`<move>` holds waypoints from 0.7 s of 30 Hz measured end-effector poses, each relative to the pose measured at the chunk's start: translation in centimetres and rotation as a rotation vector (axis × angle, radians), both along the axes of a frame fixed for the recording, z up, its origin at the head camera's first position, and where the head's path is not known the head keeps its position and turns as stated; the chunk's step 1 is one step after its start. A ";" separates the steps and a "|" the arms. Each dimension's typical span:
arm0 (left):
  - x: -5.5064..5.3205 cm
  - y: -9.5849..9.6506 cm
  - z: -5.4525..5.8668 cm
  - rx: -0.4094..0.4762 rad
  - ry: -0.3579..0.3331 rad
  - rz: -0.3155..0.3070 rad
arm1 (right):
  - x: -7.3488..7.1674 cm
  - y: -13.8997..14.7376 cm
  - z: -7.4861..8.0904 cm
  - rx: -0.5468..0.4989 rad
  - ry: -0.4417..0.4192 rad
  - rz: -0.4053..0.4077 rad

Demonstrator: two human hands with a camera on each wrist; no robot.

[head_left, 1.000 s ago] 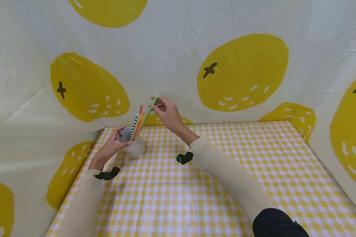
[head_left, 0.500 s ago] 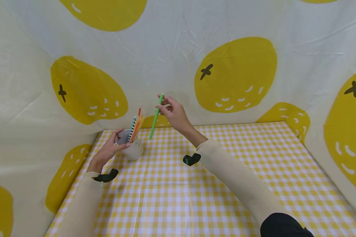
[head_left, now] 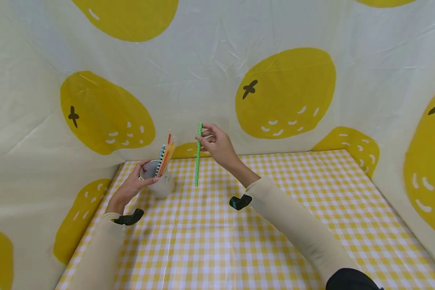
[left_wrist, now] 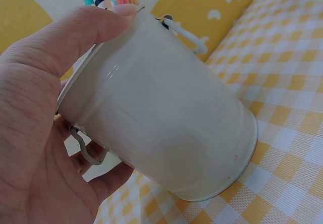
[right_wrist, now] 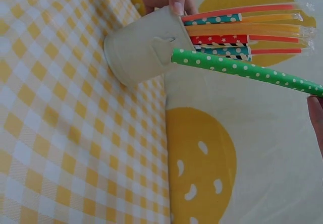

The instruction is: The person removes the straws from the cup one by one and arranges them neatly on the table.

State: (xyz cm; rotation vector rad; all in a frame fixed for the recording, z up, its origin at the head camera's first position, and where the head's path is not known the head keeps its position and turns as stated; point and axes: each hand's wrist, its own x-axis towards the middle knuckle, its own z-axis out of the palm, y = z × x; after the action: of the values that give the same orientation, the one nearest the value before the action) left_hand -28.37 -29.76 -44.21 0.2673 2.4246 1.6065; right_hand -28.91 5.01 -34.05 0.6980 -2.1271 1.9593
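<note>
My left hand (head_left: 130,187) grips the rim of a small white metal bucket (left_wrist: 166,108), thumb at the front and fingers curled round the side by one of its handles. Several drinking straws (right_wrist: 242,27) stand in the bucket, some striped, dotted or starred, some orange and red ones in clear wrappers. To the right of the bucket, my right hand (head_left: 219,147) pinches a green drinking straw with white dots (head_left: 198,157) near its upper end. That straw hangs almost upright, apart from the bucket in the head view.
A yellow and white checked cloth (head_left: 210,249) covers the table. Behind and at the sides hangs a pale sheet (head_left: 203,72) printed with large yellow fruit, meeting the table's back edge close beyond both hands.
My right hand has drawn the green straw out of the bucket and moved it right and slightly down, turning it from slanted to nearly upright. My left hand keeps its hold on the bucket.
</note>
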 end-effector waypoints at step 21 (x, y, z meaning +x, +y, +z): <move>-0.1 -0.1 -0.2 -0.002 0.000 -0.002 | -0.1 -0.1 -4.2 0.004 0.008 0.072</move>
State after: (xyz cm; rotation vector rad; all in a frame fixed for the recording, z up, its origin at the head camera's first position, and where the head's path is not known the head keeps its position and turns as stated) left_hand -28.48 -29.89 -44.38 0.2689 2.4255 1.6034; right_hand -29.03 4.86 -38.28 0.7921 -2.1297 1.9850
